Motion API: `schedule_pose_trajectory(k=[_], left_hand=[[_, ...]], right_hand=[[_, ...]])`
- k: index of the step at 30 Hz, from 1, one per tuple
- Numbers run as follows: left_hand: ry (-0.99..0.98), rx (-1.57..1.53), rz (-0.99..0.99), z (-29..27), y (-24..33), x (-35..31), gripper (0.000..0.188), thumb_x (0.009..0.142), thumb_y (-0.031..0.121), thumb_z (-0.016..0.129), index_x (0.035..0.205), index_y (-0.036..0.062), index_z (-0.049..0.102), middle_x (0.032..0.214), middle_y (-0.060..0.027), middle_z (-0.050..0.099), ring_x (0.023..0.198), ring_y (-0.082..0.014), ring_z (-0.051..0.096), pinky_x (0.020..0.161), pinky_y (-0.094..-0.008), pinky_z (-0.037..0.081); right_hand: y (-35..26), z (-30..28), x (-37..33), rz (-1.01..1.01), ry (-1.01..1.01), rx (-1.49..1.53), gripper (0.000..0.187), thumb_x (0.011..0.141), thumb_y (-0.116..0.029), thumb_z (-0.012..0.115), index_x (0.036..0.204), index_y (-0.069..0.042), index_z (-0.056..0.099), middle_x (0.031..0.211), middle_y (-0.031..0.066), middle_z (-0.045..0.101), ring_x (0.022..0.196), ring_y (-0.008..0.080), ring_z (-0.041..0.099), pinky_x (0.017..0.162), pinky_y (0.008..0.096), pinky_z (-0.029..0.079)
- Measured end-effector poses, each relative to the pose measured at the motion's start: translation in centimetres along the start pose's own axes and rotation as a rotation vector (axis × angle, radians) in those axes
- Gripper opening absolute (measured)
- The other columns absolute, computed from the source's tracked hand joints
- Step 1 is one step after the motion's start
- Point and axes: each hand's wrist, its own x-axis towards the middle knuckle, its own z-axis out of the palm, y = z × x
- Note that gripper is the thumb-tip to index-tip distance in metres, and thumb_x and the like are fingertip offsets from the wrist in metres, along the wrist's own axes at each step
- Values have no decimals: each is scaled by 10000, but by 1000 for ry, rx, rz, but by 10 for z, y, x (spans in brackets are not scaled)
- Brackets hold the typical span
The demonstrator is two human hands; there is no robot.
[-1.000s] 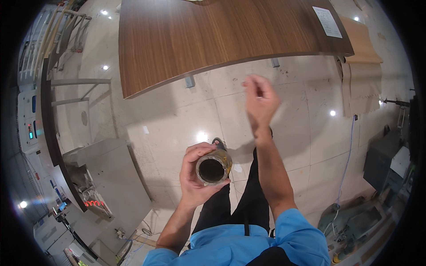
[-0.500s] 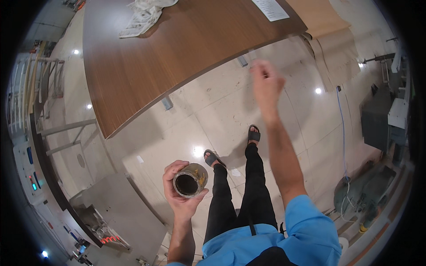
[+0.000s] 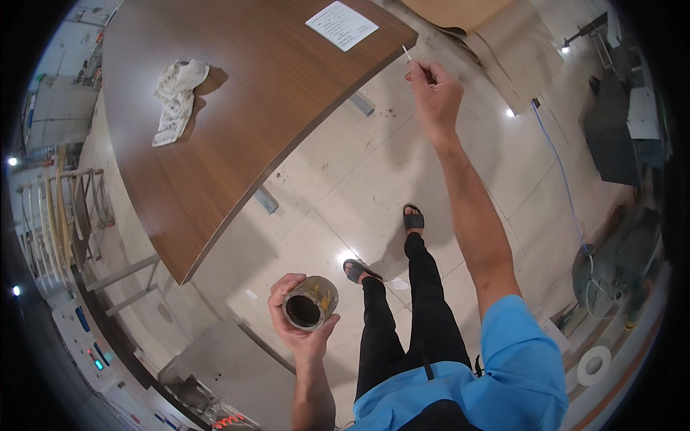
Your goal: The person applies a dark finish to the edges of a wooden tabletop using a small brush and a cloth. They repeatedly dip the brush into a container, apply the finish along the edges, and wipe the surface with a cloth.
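Observation:
My left hand is wrapped round a short greyish cup with yellow marks on its side. The cup's round mouth faces up toward me, and its inside looks dark. Out at the corner of the brown tabletop, my right hand pinches a thin, pale stick whose tip points up and left. Whether that tip touches the table edge I cannot tell. A crumpled, stained white cloth lies on the tabletop, left of my right hand.
A printed white sheet rests near the table's far corner. Brown paper sheeting hangs beyond it. Along the right runs a blue cable on the tiled floor. A grey metal cabinet stands at lower left, and a white roll lies at lower right.
My view has turned, so the table, cloth and sheet sit lower and further left. My right hand has come up to the table corner, and the stick now shows clearly. My left hand keeps the cup.

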Motion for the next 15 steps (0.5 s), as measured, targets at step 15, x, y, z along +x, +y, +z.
schedule_pose_trajectory(k=[15], left_hand=[[-88,-11,42,174,101,1,837,671,111,972,1359,80,497,1337,-145,560,1280,-276,547,1086,-418,487]], right_hand=[[-17,-139,133,-58,-57,40,136,984,-174,708,989,-61,784,814,63,781,697,138,714,667,292,546]])
